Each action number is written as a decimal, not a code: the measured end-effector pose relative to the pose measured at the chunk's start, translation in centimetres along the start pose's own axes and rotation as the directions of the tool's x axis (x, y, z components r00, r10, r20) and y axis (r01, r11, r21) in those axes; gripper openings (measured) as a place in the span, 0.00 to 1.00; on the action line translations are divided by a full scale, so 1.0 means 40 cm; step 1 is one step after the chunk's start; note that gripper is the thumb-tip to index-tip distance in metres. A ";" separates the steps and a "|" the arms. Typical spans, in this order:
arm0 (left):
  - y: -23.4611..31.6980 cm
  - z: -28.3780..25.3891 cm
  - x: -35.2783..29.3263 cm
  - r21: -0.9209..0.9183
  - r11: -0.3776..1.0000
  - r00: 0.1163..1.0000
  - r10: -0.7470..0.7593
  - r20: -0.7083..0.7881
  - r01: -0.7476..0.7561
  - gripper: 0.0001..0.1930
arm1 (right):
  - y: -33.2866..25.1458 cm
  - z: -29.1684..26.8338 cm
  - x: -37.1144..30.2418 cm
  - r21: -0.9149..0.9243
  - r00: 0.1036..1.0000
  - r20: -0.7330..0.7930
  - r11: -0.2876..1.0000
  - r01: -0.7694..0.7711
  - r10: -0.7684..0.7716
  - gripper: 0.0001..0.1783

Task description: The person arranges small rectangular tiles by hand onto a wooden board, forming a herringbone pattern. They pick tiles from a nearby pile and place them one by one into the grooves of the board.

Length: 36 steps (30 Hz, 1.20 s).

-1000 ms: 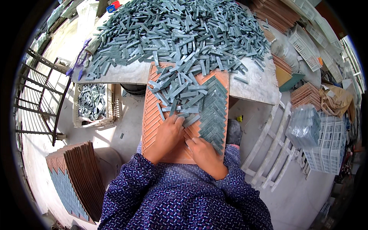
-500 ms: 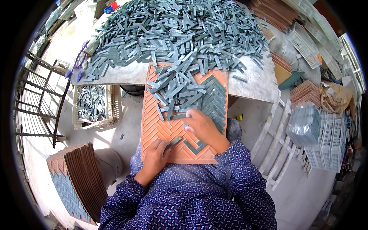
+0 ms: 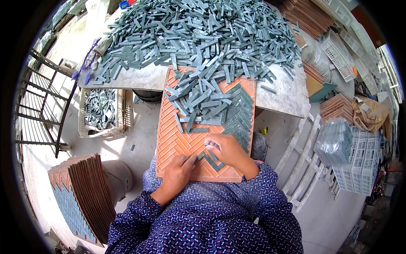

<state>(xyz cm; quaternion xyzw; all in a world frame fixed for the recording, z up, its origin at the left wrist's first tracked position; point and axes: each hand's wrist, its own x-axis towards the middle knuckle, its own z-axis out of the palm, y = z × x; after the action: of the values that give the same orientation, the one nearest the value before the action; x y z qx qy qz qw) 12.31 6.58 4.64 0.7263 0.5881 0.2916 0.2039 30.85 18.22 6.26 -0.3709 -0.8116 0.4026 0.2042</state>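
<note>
An orange herringbone-grooved mould board (image 3: 177,146) lies before me, its near end by my lap. Dark green stone strips (image 3: 239,116) fill grooves along its right side, and a short V of strips (image 3: 217,164) sits near the bottom. My left hand (image 3: 177,171) rests on the lower board, its fingertips closed on a stone strip (image 3: 200,156) beside that V. Just above, my right hand (image 3: 230,151) hovers with curled fingers pinched together; what they hold, if anything, is unclear. One loose strip (image 3: 198,130) lies on the grooves above both hands.
A large heap of strips (image 3: 203,34) covers the table (image 3: 283,99) and spills onto the board's far end. At left stand a crate of strips (image 3: 101,112), a metal rack (image 3: 42,110) and stacked boards (image 3: 91,186). White crates (image 3: 357,161) and a pale slatted frame (image 3: 298,161) are at right.
My right hand has drawn back toward me from the loose strip, its fingers curling. My left hand has shifted right, bringing its strip close to the V.
</note>
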 end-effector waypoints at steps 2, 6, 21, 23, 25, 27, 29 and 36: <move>-0.006 0.016 -0.001 0.017 1.000 1.000 0.006 0.009 -0.006 0.18 | -0.008 0.012 0.000 -0.114 1.000 -0.024 0.993 0.003 -0.006 0.12; -0.004 0.020 0.007 -0.043 0.999 1.000 0.003 -0.023 -0.004 0.18 | -0.005 0.038 -0.009 -0.169 0.998 0.052 0.985 -0.026 0.035 0.12; -0.013 0.027 0.013 -0.128 0.992 0.999 0.004 -0.045 -0.009 0.16 | -0.039 0.054 -0.028 -0.272 0.999 -0.032 0.962 0.011 -0.021 0.13; -0.025 0.034 0.008 -0.150 0.989 0.997 -0.008 -0.082 -0.004 0.16 | -0.027 0.051 -0.034 -0.224 1.000 0.013 0.975 -0.005 0.008 0.13; -0.026 0.038 0.007 -0.162 0.987 0.997 -0.022 -0.078 0.009 0.16 | -0.040 0.055 -0.038 -0.230 0.999 -0.047 0.973 -0.037 0.027 0.11; -0.018 0.028 0.010 -0.144 0.989 0.998 -0.041 -0.043 0.034 0.16 | -0.045 0.059 -0.038 -0.220 0.995 -0.100 0.974 -0.050 0.028 0.11; -0.009 0.021 0.013 -0.133 0.991 0.999 -0.007 -0.043 0.001 0.17 | -0.039 0.062 -0.037 -0.196 0.989 -0.147 0.980 -0.042 0.013 0.10; -0.019 0.027 0.008 -0.101 0.993 0.998 0.054 -0.041 -0.058 0.19 | 0.005 0.036 -0.031 -0.170 1.000 0.021 0.985 0.006 -0.002 0.09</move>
<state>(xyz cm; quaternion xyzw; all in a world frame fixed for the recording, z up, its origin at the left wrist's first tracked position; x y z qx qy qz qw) 12.53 7.12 3.41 0.7254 0.5555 0.3407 0.2214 30.83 16.61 5.22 -0.3811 -0.8457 0.3355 0.1643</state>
